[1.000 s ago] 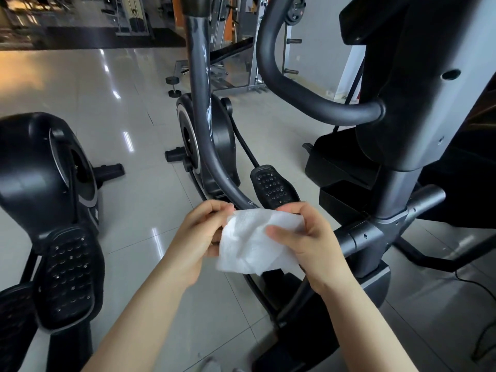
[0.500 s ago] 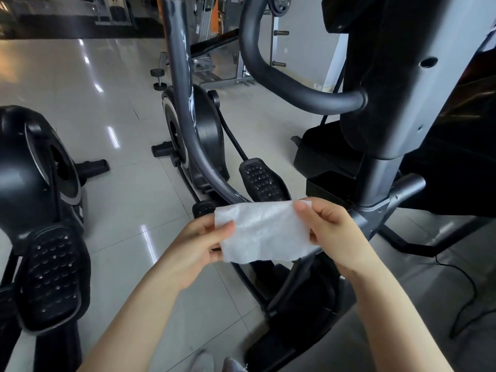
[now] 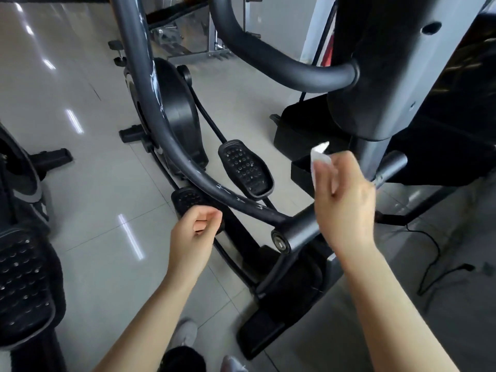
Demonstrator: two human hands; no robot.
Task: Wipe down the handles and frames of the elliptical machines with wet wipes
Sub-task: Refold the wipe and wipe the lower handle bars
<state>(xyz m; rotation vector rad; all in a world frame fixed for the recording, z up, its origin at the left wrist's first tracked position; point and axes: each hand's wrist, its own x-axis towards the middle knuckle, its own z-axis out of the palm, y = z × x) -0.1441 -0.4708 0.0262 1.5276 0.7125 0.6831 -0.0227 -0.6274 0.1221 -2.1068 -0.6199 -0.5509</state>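
My right hand (image 3: pixel 346 200) grips a white wet wipe (image 3: pixel 319 154), whose corner sticks up above the fingers. It hovers just left of the elliptical's grey upright column (image 3: pixel 386 84) and above the pivot tube (image 3: pixel 300 232). My left hand (image 3: pixel 193 232) hangs lower, over the near pedal (image 3: pixel 185 200), with loosely curled fingers that hold nothing. A curved dark grey swing arm (image 3: pixel 161 130) runs from the top down to the pivot. A black padded handle (image 3: pixel 273 63) curves into the column.
A second pedal (image 3: pixel 245 167) lies beyond the swing arm. Another elliptical's flywheel housing (image 3: pixel 21 178) and pedal (image 3: pixel 21 285) stand at the left. A black cable (image 3: pixel 429 264) trails on the glossy tile floor at right. My shoes (image 3: pixel 188 334) show at the bottom.
My left hand has let go of the wipe and dropped lower. My right hand has bunched the wipe and lifted it rightward toward the column. The view has tilted down and closer.
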